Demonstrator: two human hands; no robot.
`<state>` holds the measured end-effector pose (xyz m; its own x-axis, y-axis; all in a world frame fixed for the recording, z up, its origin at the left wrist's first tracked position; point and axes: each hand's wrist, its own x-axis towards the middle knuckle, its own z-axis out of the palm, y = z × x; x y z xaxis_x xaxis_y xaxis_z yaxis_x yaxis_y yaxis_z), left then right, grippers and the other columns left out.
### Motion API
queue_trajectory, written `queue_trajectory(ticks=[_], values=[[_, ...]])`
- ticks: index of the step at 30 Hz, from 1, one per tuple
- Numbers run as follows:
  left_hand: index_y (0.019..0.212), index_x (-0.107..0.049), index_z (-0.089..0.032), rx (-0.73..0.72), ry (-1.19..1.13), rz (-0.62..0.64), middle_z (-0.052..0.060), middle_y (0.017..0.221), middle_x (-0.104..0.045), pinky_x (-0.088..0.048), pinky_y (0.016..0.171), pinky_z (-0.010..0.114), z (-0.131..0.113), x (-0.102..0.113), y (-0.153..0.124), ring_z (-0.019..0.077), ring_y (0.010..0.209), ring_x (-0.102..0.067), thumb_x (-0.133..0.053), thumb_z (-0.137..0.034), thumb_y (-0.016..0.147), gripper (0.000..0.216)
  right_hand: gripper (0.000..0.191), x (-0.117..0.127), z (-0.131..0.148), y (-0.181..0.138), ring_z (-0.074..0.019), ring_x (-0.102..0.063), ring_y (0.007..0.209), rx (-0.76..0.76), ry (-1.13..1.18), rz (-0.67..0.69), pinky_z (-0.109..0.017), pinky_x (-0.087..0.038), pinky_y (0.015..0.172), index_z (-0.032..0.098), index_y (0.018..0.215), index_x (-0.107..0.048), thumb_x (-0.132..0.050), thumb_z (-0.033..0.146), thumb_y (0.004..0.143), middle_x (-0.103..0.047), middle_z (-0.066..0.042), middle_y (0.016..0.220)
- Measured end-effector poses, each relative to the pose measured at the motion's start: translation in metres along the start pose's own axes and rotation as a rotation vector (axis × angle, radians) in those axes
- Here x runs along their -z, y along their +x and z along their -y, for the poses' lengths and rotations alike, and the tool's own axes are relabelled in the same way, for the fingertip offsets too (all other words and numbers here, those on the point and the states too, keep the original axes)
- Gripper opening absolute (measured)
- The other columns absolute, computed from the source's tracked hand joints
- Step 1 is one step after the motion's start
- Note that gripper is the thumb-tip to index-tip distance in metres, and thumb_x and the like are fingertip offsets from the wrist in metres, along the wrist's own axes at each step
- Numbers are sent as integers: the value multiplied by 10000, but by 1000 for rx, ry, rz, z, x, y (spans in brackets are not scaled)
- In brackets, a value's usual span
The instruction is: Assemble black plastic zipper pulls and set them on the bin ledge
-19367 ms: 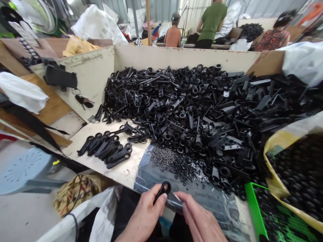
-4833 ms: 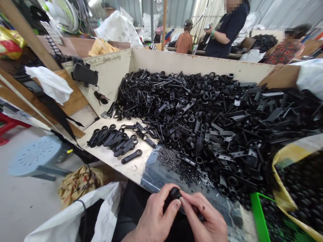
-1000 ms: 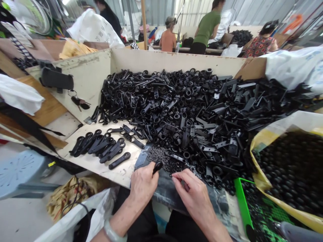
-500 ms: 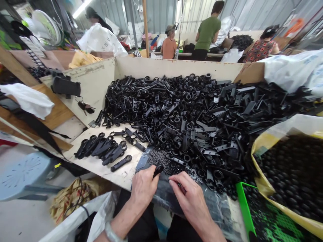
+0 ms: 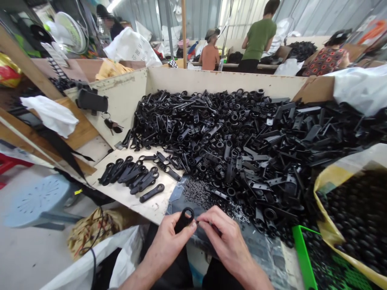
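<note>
My left hand (image 5: 165,241) is closed around a black plastic handle with a ring end (image 5: 185,219), the ring pointing up and away from me. Close beside it, my right hand (image 5: 225,235) has thumb and forefinger pinched together near the ring. What the pinch holds is too small to make out; something dark also shows under its curled fingers. Beyond the hands, small grey pins (image 5: 196,191) and silvery screws (image 5: 240,212) lie on a dark mat (image 5: 256,249). Several similar black handles (image 5: 152,193) lie in a row to the left.
A big heap of black plastic parts (image 5: 211,129) fills the walled bench (image 5: 223,78). On the right are a green crate (image 5: 305,257) and a yellow-edged sack (image 5: 320,209) of round black pieces. Keys (image 5: 113,125) hang at left above a blue stool (image 5: 36,197). Several people work behind.
My left hand has turned the handle so its ring faces up. My right hand has come in to the left, its pinched fingertips now close to the handle. The view has shifted slightly left.
</note>
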<state>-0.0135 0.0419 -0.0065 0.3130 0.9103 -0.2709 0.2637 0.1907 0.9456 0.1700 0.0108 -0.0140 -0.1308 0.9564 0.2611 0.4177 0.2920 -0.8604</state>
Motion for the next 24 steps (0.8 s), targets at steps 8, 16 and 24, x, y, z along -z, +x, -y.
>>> queue_trajectory(ticks=[8, 16, 24], values=[[829, -668, -161, 27, -7, 13, 7, 780, -614, -402, 738, 265, 6, -1, -7, 189, 808, -520, -616, -383, 909, 241, 192, 8, 1, -4, -144, -634, 754, 19, -32, 103, -252, -473, 684, 226, 992, -682, -498, 200, 1037, -633, -21, 887], [750, -638, -161, 59, -52, 41, -22, 706, -537, -369, 677, 246, 2, -2, -9, 158, 728, -468, -642, -361, 855, 226, 208, 12, -1, -6, -137, -632, 738, 63, -108, 180, -235, -472, 669, 230, 997, -689, -490, 186, 1036, -637, -20, 879], [756, -657, -152, 272, -419, 21, -92, 564, -414, -179, 460, 205, -5, -16, -11, 51, 481, -253, -799, -387, 718, 277, 190, 8, -2, -10, -149, -592, 623, -79, 30, 21, -239, -453, 555, 220, 902, -730, -589, 310, 992, -637, -11, 759]])
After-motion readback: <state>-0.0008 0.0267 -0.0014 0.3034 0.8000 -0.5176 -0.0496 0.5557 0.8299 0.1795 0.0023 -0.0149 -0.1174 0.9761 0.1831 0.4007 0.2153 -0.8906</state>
